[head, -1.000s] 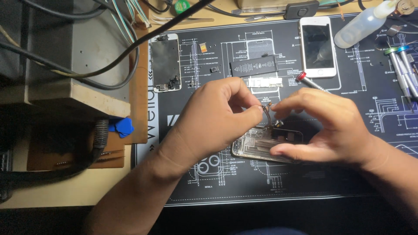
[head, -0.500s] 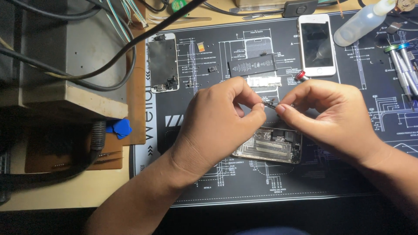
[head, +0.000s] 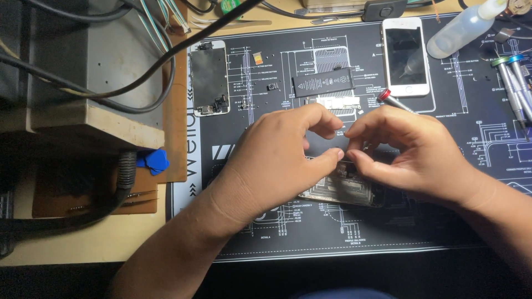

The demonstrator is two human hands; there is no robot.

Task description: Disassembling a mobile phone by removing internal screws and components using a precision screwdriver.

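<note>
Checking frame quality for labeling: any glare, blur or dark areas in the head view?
Head view: sharp overall, hands crisp. Soft reflection on the white phone screen. Bottom edge and left side fall into deep shadow. Left hand and right hand shade the opened phone beneath.

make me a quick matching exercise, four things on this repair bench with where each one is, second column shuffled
1. white phone
2. black battery
3. blue picks
4. opened phone body

a. left of the mat, beside the thick cable
b. under both hands
c. top right of the mat, near the clear bottle
d. top middle of the mat, above the hands

Pairs: 1-c, 2-d, 3-a, 4-b
</note>
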